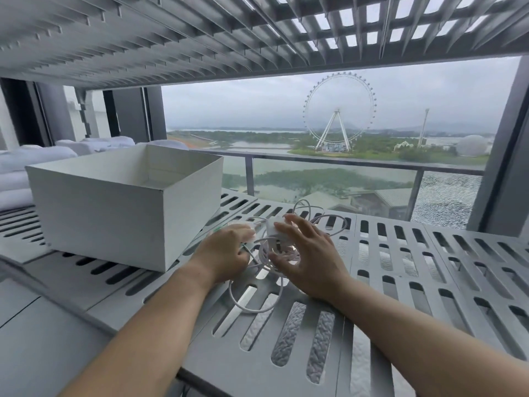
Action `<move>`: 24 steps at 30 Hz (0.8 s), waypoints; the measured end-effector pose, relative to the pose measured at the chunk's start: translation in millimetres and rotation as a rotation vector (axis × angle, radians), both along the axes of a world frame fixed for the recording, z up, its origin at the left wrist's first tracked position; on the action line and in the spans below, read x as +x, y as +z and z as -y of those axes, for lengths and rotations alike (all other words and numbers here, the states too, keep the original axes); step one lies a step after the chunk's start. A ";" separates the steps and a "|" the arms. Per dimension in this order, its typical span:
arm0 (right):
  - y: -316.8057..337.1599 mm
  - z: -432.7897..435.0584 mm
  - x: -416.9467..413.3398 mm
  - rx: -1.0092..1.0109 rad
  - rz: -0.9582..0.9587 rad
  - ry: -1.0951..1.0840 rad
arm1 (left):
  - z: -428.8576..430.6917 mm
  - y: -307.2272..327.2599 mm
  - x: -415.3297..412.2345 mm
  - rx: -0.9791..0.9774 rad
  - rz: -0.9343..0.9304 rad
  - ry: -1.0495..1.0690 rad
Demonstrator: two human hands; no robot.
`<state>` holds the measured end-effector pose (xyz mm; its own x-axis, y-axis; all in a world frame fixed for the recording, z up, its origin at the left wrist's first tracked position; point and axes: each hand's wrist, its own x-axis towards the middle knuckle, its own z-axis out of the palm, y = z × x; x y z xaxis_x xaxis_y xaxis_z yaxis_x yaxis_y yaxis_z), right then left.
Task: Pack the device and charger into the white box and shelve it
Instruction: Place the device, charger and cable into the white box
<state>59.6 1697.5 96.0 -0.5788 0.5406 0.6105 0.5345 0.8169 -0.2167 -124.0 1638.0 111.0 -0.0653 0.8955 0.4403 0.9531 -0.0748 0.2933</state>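
Early stage: white box seen empty just left of left hand, which is curled on cable; right hand spread open over charger; packing & shelving not yet done.

A grey shelf made of slotted metal panels carries everything. An open white box stands on it at the left, lid off. Just right of the box lies a tangle of white cable with a small white charger block among its loops. Folded white towels rest on the shelf behind the box.
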 end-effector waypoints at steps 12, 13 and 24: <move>-1.8 -0.5 -2.8 0.011 0.063 -0.039 | 5.1 5.6 2.7 0.059 0.075 -0.003; -1.9 -0.2 -3.4 0.021 0.065 -0.051 | 5.2 5.8 2.3 0.059 0.077 0.006; -0.2 -0.1 -1.2 -0.031 0.013 -0.068 | 9.8 8.4 5.1 -0.004 0.093 0.000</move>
<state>58.5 1697.6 95.8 -0.5484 0.5970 0.5855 0.5912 0.7720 -0.2335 -118.9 1628.3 119.4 -0.1060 0.8974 0.4284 0.9217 -0.0729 0.3809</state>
